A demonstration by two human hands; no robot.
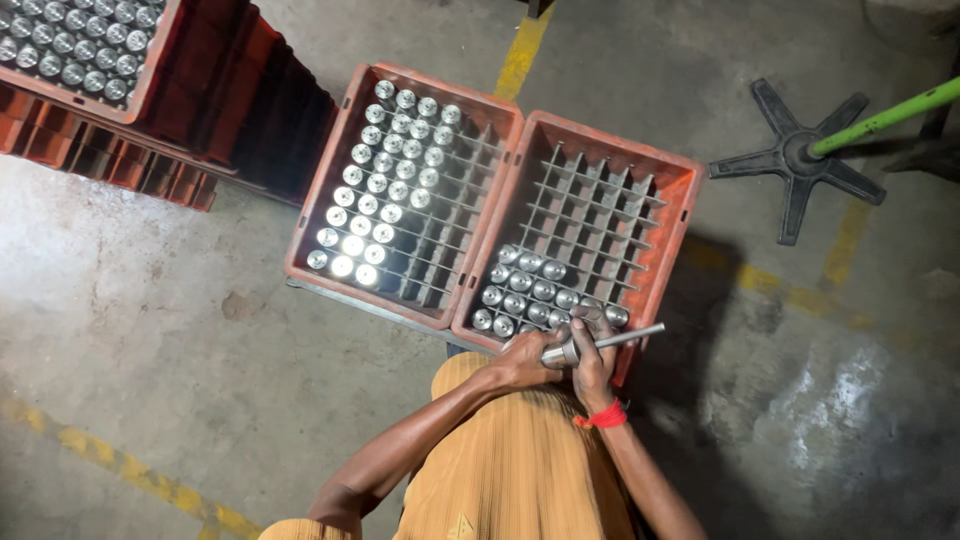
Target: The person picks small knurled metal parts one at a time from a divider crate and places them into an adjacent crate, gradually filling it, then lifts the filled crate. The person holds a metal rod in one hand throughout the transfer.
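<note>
Shaft (pixel 598 342), a steel part with a thick head and a thin rod, lies crosswise in both hands just over the near rim of the right crate (pixel 690 190). The left hand (pixel 525 362) closes on the head end; the right hand (pixel 592 362), with a red band at the wrist, wraps the middle, so both grips are clenched on the one part. By my reading it is being checked or turned between crates, not yet set in a cell. Seating it would call for tipping it upright over a free cell past the filled near rows.

Fingers hide the head, so its shape is unclear. Farther off, the left crate (pixel 330 170) holds many bright round tops, glare washing out the nearest ones. A third crate (pixel 150 90) is cut off at the upper left, and a green pole (pixel 885 118) on a star base runs out at the right.
</note>
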